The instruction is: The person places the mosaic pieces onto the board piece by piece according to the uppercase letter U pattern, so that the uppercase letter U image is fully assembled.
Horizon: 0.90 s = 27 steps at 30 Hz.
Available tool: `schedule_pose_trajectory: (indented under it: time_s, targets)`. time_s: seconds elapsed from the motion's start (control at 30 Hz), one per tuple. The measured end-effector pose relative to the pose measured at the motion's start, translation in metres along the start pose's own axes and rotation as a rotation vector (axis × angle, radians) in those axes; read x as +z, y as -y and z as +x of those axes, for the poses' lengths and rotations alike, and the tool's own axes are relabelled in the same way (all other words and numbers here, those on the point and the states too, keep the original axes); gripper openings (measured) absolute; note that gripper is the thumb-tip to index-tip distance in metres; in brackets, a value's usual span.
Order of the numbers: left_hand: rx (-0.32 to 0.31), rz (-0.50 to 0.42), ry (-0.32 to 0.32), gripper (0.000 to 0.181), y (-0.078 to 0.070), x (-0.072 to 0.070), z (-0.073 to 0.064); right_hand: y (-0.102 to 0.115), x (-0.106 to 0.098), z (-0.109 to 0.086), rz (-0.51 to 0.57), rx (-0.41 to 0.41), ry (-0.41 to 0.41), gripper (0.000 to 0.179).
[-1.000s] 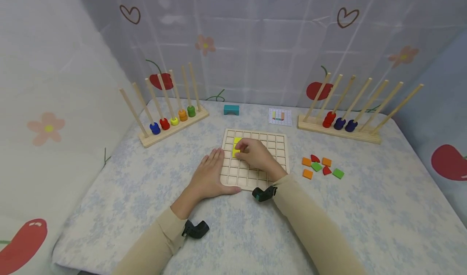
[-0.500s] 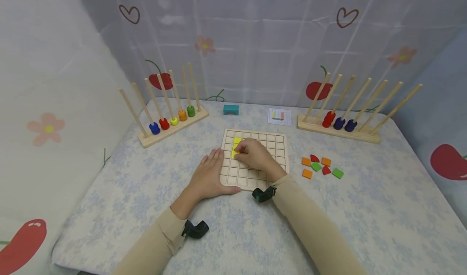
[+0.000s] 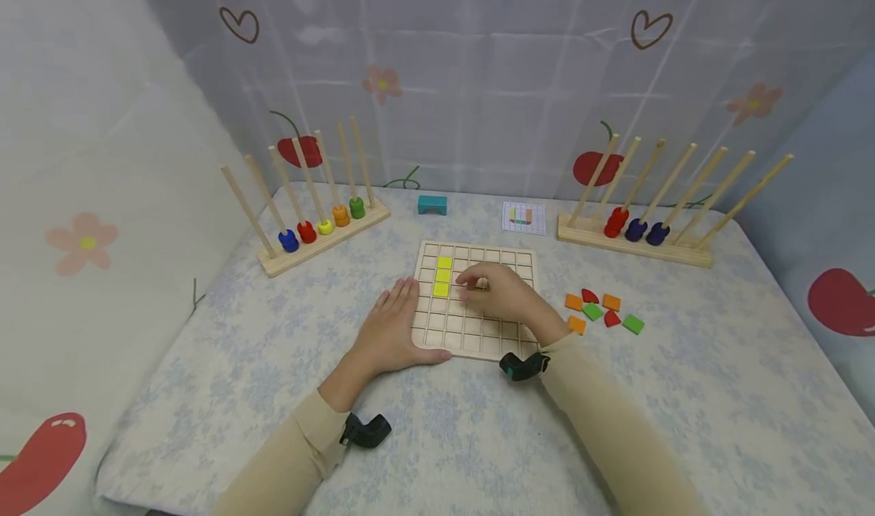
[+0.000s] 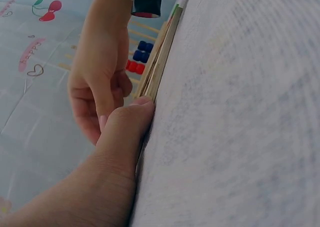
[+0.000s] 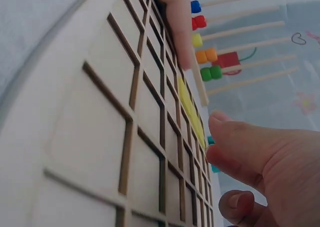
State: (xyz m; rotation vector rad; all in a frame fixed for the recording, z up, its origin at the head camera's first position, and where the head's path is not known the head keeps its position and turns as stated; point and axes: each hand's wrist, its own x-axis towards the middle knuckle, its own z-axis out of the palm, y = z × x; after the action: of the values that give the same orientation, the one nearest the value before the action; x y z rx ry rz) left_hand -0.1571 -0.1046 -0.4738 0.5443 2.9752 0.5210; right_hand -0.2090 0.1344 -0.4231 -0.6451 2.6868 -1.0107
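Observation:
A wooden grid board [image 3: 472, 341] lies on the table with three yellow square tiles [image 3: 442, 276] set in one column of its cells. My left hand [image 3: 386, 330] rests at the board's left side, fingers straight and thumb stretched along the front edge. Over the board, just right of the yellow tiles, hovers my right hand [image 3: 502, 294], its fingers loosely bent. In the right wrist view, nothing shows between the thumb and index finger of that right hand [image 5: 270, 162]. Some cells lie hidden beneath it.
Right of the board lie several loose pieces: orange squares [image 3: 611, 302], green pieces [image 3: 633, 324] and red quarter-rounds [image 3: 611, 319]. Behind stand a patterned card [image 3: 524, 218], a teal block [image 3: 432, 205], and two peg racks with beads, left [image 3: 328, 235] and right [image 3: 636, 247].
My right hand has let go of the yellow tiles and moved right, uncovering all three in the column. The left hand has stayed put.

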Motion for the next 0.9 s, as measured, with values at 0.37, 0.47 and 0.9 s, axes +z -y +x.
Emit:
schedule_pose_trajectory:
  time_s: [0.37, 0.47, 0.9]
  targets:
    - [0.009, -0.005, -0.003, 0.14, -0.002, -0.002, -0.001, -0.049, -0.053, -0.039, -0.049, 0.136, -0.058, 0.027]
    - [0.015, -0.007, -0.005, 0.14, -0.002, -0.002, -0.002, -0.064, -0.065, -0.05, -0.067, 0.198, -0.063, 0.027]
    - [0.013, -0.01, -0.011, 0.141, -0.002, -0.001, -0.002, -0.107, -0.1, -0.089, -0.11, 0.343, -0.104, 0.035]
